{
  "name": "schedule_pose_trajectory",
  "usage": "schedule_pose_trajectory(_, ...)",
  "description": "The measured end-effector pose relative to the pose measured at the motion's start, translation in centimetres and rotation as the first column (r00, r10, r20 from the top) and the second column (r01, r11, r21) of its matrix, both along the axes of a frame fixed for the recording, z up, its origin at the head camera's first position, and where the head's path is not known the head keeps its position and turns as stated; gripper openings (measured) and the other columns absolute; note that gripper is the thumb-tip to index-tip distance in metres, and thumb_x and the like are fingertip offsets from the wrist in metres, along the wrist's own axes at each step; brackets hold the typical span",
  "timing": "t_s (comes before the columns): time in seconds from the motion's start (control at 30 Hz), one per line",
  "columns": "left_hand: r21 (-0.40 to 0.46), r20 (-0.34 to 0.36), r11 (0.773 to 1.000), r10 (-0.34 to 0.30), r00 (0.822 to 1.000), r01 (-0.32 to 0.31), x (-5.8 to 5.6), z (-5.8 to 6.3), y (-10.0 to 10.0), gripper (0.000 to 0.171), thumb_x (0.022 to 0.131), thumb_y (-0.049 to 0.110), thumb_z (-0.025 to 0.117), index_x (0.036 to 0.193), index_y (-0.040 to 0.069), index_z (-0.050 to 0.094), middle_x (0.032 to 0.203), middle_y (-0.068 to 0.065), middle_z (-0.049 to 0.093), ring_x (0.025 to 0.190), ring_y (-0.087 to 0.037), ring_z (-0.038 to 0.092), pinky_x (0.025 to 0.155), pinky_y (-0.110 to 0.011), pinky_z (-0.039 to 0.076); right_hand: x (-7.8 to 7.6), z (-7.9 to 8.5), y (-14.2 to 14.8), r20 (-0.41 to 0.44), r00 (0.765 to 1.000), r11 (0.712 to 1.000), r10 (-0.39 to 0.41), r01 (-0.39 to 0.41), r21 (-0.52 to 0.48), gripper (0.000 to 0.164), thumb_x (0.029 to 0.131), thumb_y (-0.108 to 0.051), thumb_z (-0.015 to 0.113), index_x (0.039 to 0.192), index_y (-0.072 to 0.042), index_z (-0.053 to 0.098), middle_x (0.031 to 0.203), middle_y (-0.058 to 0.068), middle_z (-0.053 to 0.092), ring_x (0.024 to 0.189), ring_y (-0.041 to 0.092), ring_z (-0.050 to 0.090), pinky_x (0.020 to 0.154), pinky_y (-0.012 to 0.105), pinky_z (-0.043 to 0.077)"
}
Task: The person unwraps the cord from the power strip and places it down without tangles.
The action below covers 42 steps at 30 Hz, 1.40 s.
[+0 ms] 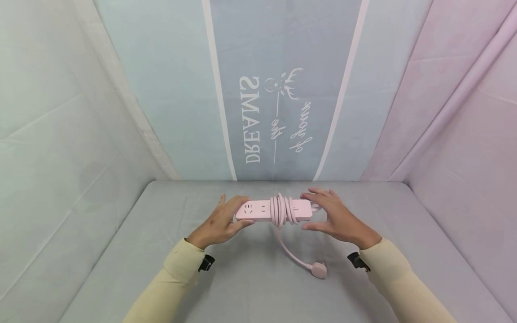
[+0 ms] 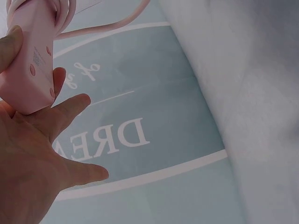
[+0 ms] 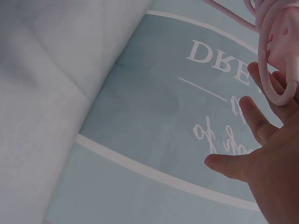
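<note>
A pale pink power strip (image 1: 258, 211) is held level in front of me, its cord (image 1: 282, 211) wound several times around its right half. My left hand (image 1: 222, 221) grips the strip's left end between thumb and fingers; in the left wrist view two of its fingers stick out away from the strip. At the other end, my right hand (image 1: 337, 217) has its fingers and thumb spread around the strip's corner. A cord loop (image 3: 278, 95) lies over its fingers in the right wrist view. From the windings a length of cord hangs down to a round plug (image 1: 319, 270).
Beneath the hands lies a grey fabric-covered surface (image 1: 250, 287). A blue cloth panel (image 1: 278, 45) with mirrored white lettering rises behind it. Pale fabric walls (image 1: 52, 148) close in the left and right sides.
</note>
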<state>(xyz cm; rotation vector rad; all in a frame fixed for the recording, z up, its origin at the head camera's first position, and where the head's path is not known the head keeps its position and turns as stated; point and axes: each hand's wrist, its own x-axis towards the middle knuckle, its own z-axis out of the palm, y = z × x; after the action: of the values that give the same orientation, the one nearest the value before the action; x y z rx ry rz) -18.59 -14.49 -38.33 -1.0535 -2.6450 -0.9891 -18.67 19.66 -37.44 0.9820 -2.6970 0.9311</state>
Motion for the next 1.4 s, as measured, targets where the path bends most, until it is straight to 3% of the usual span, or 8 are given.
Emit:
schedule_pose_trajectory(0.3,0.007,0.033,1.0,-0.006,0.999,0.005,0.03,0.4,0.47,0.047,0.094,0.02,0.072,0.135,0.009,0.052,0.118,0.001,0.059,0.109,-0.014,0.056,0.115,-0.067,0.005,-0.56,-0.1,-0.35,0.024,0.999,0.998,0.033,-0.032,-0.061,0.072,0.077,-0.026,0.087,0.137,0.002,0.056,0.14,0.018,0.055,0.135,0.037,0.043,0.115,0.066,0.009)
schedule_pose_trajectory(0.53,0.006,0.05,1.0,-0.017,0.999,0.017,0.07,0.23,0.5,0.047,0.094,0.02,0.072,0.136,0.01,0.051,0.119,0.001,0.059,0.109,-0.014,0.056,0.115,-0.067,0.003,-0.57,-0.03,-0.58,0.051,0.996,0.993,0.076,-0.071,-0.094,0.059,0.082,-0.021,0.084,0.132,0.0,0.059,0.131,0.015,0.062,0.128,0.036,0.052,0.115,0.065,0.01)
schedule_pose_trajectory(0.8,0.021,0.082,1.0,-0.015,0.997,0.014,-0.12,0.53,0.33,0.053,0.091,0.021,0.075,0.136,0.007,0.051,0.125,-0.003,0.06,0.12,-0.02,0.057,0.116,-0.065,0.004,-0.49,-0.28,-0.53,-0.036,0.992,0.981,0.125,-0.129,-0.146,0.048,0.084,-0.015,0.082,0.127,-0.01,0.062,0.121,0.0,0.064,0.117,0.022,0.055,0.113,0.068,0.014)
schedule_pose_trajectory(1.07,0.109,0.132,0.994,-0.003,0.991,-0.011,-0.13,0.39,0.27,0.055,0.083,0.018,0.083,0.131,0.005,0.057,0.122,-0.001,0.064,0.121,-0.02,0.058,0.118,-0.061,0.003,-0.44,-0.57,-0.41,-0.093,0.986,0.972,0.14,-0.154,-0.174,0.048,0.082,-0.01,0.083,0.125,-0.013,0.063,0.118,-0.001,0.064,0.114,0.02,0.055,0.112,0.068,0.014)
schedule_pose_trajectory(1.4,0.096,0.115,0.995,0.004,0.993,-0.015,-0.24,0.03,-0.36,0.062,0.073,0.017,0.09,0.127,0.009,0.061,0.124,0.0,0.065,0.123,-0.021,0.058,0.115,-0.066,0.01,-0.13,-0.82,-0.32,-0.109,0.984,0.971,0.14,-0.158,-0.18,0.048,0.081,-0.009,0.083,0.125,-0.013,0.063,0.118,-0.001,0.063,0.113,0.019,0.054,0.11,0.071,0.015)
